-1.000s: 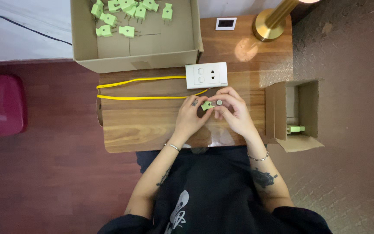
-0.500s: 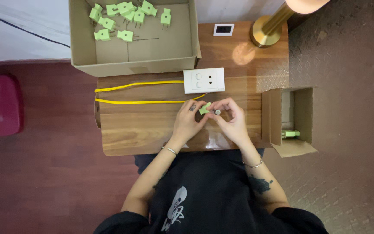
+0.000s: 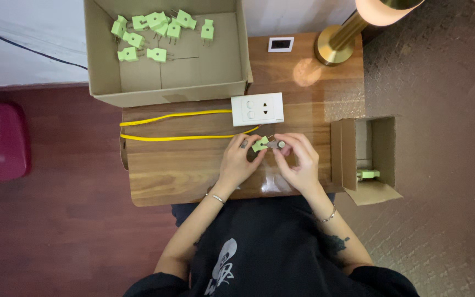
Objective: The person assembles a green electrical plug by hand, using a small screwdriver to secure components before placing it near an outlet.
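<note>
Head view: both hands met over the brown wooden table [image 3: 193,176], just below the white plastic socket block [image 3: 257,109]. Left hand [image 3: 239,162] pinched the small light-green plastic plug [image 3: 260,144] by its body; right hand [image 3: 299,159] closed narrow on a small grey metal-looking part [image 3: 277,144] at the plug's end. Plug looked light, rigid, smooth; probably best gripped on flat sides, clear of prongs. More green plugs [image 3: 155,30] lay in the open cardboard box [image 3: 171,91].

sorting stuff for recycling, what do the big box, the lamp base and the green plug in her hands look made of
Big box: brown corrugated cardboard, matte, folded flaps. Lamp base: probably brass-toned metal, shiny with highlights. Green plug: likely moulded plastic, smooth pale green, held between left hand and right hand.
</note>
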